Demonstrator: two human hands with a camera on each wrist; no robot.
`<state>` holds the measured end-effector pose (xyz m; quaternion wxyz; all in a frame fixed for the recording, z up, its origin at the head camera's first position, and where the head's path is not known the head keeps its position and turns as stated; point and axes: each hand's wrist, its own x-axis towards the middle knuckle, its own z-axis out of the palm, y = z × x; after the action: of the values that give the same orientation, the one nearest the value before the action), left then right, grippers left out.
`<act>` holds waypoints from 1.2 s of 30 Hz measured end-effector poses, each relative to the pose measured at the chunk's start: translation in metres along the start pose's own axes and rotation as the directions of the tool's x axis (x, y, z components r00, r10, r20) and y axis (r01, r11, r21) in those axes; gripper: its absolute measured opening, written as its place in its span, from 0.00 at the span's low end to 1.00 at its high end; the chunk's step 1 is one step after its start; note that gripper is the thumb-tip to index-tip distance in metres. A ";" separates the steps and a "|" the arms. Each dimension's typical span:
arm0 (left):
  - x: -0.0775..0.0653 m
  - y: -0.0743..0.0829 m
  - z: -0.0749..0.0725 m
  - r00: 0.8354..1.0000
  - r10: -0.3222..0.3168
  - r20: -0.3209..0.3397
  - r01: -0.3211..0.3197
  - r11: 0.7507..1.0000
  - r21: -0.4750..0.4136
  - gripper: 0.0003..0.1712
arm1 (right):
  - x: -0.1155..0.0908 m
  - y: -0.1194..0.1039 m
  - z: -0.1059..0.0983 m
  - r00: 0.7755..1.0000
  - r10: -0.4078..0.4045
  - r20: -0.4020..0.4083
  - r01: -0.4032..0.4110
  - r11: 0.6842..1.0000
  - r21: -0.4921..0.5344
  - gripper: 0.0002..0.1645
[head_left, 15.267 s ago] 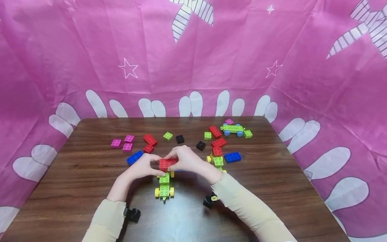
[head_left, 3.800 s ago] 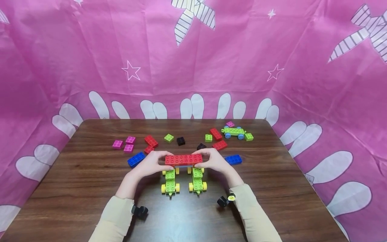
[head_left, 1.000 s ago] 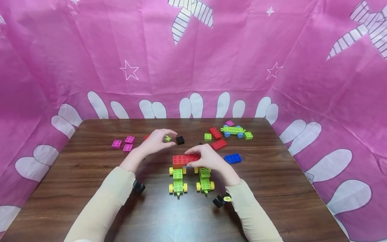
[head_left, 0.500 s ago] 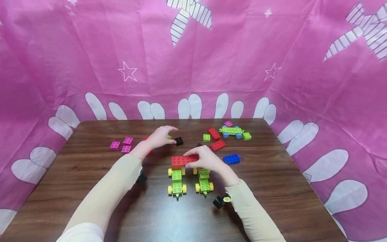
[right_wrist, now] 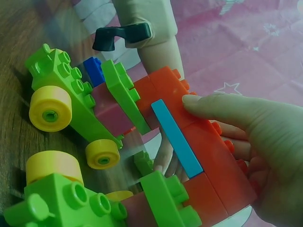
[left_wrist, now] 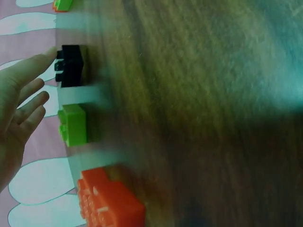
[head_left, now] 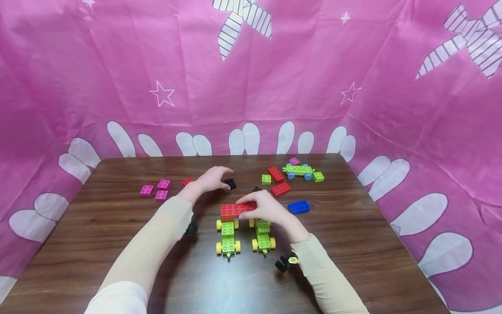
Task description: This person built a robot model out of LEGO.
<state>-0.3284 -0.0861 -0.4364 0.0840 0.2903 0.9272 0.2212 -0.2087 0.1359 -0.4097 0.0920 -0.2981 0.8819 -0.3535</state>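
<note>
Two green wheeled bases with yellow wheels, the left one (head_left: 228, 244) and the right one (head_left: 263, 241), stand side by side. Red bricks (head_left: 231, 211) span their far ends, with a blue brick (right_wrist: 177, 139) under the span. My right hand (head_left: 266, 206) grips the right part of the red bricks, thumb on the near side and fingers behind. Farther back, my left hand (head_left: 213, 179) reaches over the table, thumb and fingers spread around a black brick (head_left: 230, 183). In the left wrist view, a fingertip is right at that brick's studs.
Three magenta bricks (head_left: 161, 195) lie at the left. A lime brick (left_wrist: 75, 125) and red bricks (left_wrist: 113, 201) are by the left hand. Back right are a green base with blue wheels (head_left: 299, 170), red bricks (head_left: 280, 189), lime bricks (head_left: 266, 179) and a blue brick (head_left: 299, 207).
Both hands held the red span earlier. The left hand has let go and moved back to the black brick. The wheeled bases, once apart, now stand joined; the right hand keeps its grip.
</note>
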 end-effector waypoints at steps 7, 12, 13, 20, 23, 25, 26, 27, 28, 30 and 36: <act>0.006 0.005 0.009 1.000 -0.029 0.007 0.029 0.999 0.024 0.34 | 0.000 0.001 0.001 1.000 -0.013 -0.005 0.013 1.000 0.007 0.23; 0.008 0.007 0.015 0.999 -0.045 0.021 0.044 0.998 0.055 0.31 | -0.001 0.002 0.001 1.000 -0.012 0.000 0.012 1.000 0.015 0.24; 0.009 0.007 0.016 0.999 -0.049 0.022 0.048 0.997 0.061 0.31 | -0.001 0.002 0.001 1.000 -0.012 0.000 0.012 1.000 0.014 0.24; 0.011 0.006 0.021 0.998 -0.054 0.015 0.052 0.992 0.112 0.27 | 0.000 0.002 0.000 1.000 -0.008 -0.002 0.008 1.000 0.012 0.24; 0.010 0.007 0.021 0.999 -0.049 0.011 0.047 0.992 0.118 0.26 | 0.000 0.002 -0.001 1.000 -0.011 0.000 0.011 1.000 0.012 0.24; 0.009 0.007 0.021 0.999 -0.049 0.009 0.047 0.993 0.108 0.26 | 0.000 0.002 0.000 1.000 -0.013 -0.001 0.013 1.000 0.013 0.24; 0.009 0.007 0.021 0.999 -0.049 0.009 0.048 0.994 0.102 0.26 | 0.000 0.002 0.000 1.000 -0.013 -0.002 0.013 1.000 0.014 0.24; 0.008 0.008 0.021 0.999 -0.048 0.007 0.047 0.994 0.098 0.25 | 0.000 0.003 0.000 1.000 -0.013 -0.004 0.013 1.000 0.016 0.23; 0.008 0.008 0.022 0.999 -0.045 0.006 0.044 0.995 0.095 0.25 | 0.000 0.003 0.000 1.000 -0.013 -0.005 0.013 1.000 0.018 0.23; 0.007 0.008 0.022 0.999 -0.040 0.003 0.039 0.995 0.091 0.25 | -0.001 0.004 0.001 1.000 -0.014 -0.006 0.014 1.000 0.018 0.23; 0.001 0.008 0.018 1.000 -0.015 -0.016 0.016 0.997 0.072 0.25 | -0.001 0.004 0.001 1.000 -0.027 -0.006 0.027 1.000 0.010 0.23</act>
<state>-0.3203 -0.0727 -0.4484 0.0680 0.2842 0.9375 0.1892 -0.2094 0.1382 -0.4134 0.0863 -0.3084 0.8763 -0.3600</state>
